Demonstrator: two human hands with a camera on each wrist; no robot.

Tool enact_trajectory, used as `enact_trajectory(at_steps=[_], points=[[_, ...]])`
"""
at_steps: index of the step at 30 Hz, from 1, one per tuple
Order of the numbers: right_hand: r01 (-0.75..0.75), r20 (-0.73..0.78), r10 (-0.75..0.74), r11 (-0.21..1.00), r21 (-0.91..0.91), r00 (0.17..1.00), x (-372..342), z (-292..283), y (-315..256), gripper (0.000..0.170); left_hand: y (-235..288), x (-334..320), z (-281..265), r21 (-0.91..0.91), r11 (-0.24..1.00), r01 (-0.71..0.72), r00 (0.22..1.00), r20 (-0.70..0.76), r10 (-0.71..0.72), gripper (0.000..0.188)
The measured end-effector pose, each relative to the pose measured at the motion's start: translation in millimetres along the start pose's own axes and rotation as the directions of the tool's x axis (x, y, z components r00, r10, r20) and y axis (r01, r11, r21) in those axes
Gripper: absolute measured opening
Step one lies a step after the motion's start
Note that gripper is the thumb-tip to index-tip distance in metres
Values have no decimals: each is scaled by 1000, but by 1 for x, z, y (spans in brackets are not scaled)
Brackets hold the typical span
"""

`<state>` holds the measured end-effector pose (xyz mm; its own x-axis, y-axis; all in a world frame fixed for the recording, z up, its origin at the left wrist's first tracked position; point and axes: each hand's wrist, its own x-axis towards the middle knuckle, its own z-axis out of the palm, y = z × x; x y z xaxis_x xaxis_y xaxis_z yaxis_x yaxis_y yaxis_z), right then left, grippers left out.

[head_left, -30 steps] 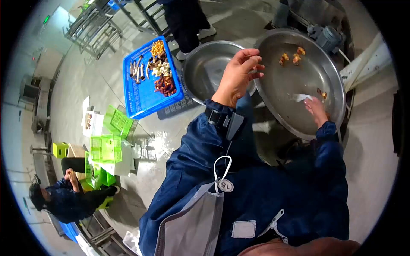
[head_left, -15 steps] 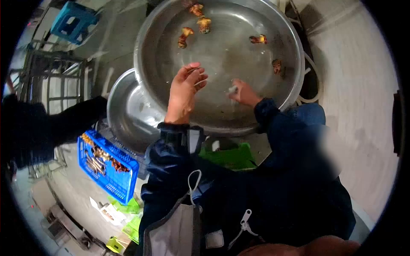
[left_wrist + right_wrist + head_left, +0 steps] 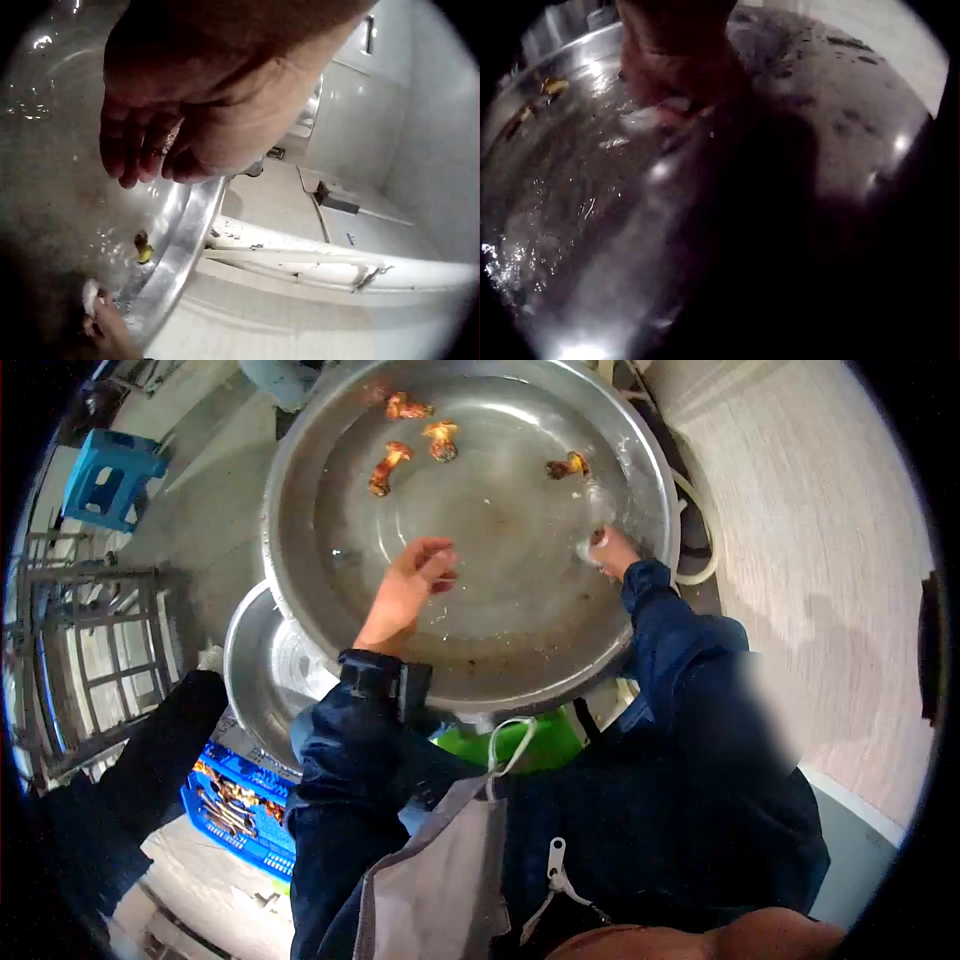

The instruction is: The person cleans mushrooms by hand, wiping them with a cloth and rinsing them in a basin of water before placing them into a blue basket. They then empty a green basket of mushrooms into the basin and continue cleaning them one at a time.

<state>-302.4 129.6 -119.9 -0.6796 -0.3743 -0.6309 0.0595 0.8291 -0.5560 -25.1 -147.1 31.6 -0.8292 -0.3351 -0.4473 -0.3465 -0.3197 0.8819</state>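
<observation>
My left hand (image 3: 412,585) hovers over the large steel basin (image 3: 285,510) of water, fingers loosely bent and nothing visibly held. Near the basin's right wall, my right hand (image 3: 614,552) pinches a small white cloth-like piece (image 3: 590,548). In the left wrist view this white piece (image 3: 91,297) shows at the fingertips. Several brown-and-yellow mushrooms lie in the water: three towards the far left, including one mushroom (image 3: 440,440), and another mushroom (image 3: 568,466) just beyond my right hand. Whether the right fingers also hold a mushroom, I cannot tell.
A smaller steel bowl (image 3: 250,650) stands left of the basin. Beyond it are a blue crate (image 3: 255,848) with sorted mushrooms, a blue stool (image 3: 110,480) and a metal rack (image 3: 110,630). A person's dark-clothed leg (image 3: 150,760) is at left. A pale hose (image 3: 700,560) curves along the right.
The head view has turned towards the basin. Both hands were over its near part; my right hand has moved right with the white piece, covering where a mushroom lay at the wall.
</observation>
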Motion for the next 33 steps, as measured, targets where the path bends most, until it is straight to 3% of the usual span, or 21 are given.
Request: enact_trajectory(at_steps=[1,2,4,7,8,10,12,14,16,19,22,23,25,26,27,30,31,33], points=[[-23,287,78,981,-192,955,-21,3,-30,55,-11,-3,2,6,1000,8,1000,-19,-8,35],[69,348,-15,988,-142,937,-30,22,-32,51,-27,-6,3,38,999,-16,998,-63,19,33],[137,461,-116,990,-12,880,-53,49,-44,47,-41,-13,13,124,980,158,978,-157,-138,37],[102,581,-119,993,61,806,-117,64,-93,46,-61,-18,44,-59,899,433,873,-221,-435,44],[185,597,-203,978,93,776,-128,72,-96,49,-68,-27,53,-276,863,423,890,-50,-453,44],[324,491,-369,929,177,789,-159,79,-101,50,-80,-40,69,-636,630,445,894,279,-351,44],[472,465,-514,855,213,721,-175,64,-102,49,-97,-45,82,-324,943,73,993,112,-38,44],[610,356,-665,746,268,656,-172,51,-92,45,-97,-52,95,-597,795,105,994,50,-93,44],[413,311,-527,834,365,791,-203,24,-105,39,-93,-59,100,-589,801,102,995,67,-78,45],[159,256,-441,709,687,860,-205,23,-101,37,-86,-70,111,-735,666,128,992,88,-93,47],[296,240,-555,704,646,796,-218,43,-100,38,-66,-84,121,-816,557,157,988,123,-98,44],[457,211,-687,649,609,695,-212,56,-94,41,-70,-78,117,-820,550,155,988,135,-77,43],[822,34,-838,542,175,545,-202,70,-90,41,-74,-73,110,-799,595,92,987,154,54,37],[900,-10,-904,427,-86,428,-195,74,-89,41,-77,-70,107,-787,612,78,984,158,78,36],[918,-30,-923,385,-93,384,-199,71,-94,37,-76,-69,106,-776,628,64,982,163,100,36],[839,-36,-839,544,-19,543,-170,76,-96,33,-71,-73,113,-727,686,33,992,106,65,34],[754,-69,-752,648,103,656,-154,79,-98,34,-67,-75,117,-716,697,35,988,128,82,35],[720,-31,-720,691,61,693,-134,80,-100,36,-67,-68,114,-756,652,50,975,180,134,27]])
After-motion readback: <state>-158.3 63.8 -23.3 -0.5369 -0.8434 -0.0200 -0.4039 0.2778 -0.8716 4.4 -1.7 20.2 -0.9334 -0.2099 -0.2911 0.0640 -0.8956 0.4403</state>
